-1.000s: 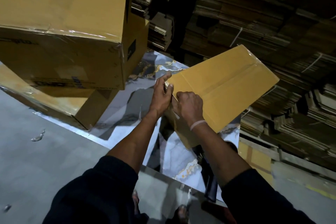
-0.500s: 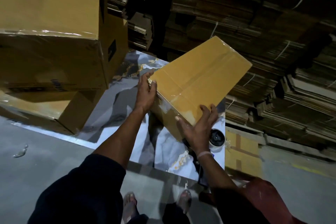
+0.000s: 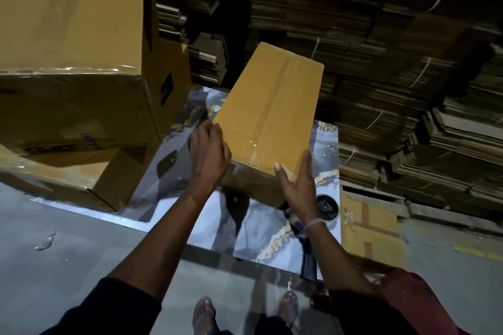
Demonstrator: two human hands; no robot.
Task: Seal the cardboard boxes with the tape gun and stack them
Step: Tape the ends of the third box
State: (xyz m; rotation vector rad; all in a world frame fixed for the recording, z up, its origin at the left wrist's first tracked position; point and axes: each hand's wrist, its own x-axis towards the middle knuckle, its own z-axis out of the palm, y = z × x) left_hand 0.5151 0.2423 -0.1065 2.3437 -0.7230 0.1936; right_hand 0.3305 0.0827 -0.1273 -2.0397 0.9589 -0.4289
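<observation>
A glossy marble-patterned table point(image 3: 253, 228) carries the stacked big cardboard boxes point(image 3: 81, 106) at its left, the taped box point(image 3: 269, 117) tilted at the middle, and the tape gun point(image 3: 324, 205) beside its right edge.

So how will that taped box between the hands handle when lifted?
The taped box probably stays stiff: its seam is sealed. Likely light, since the left hand and right hand steady it by corners. Glossy tape could be slippery.
</observation>
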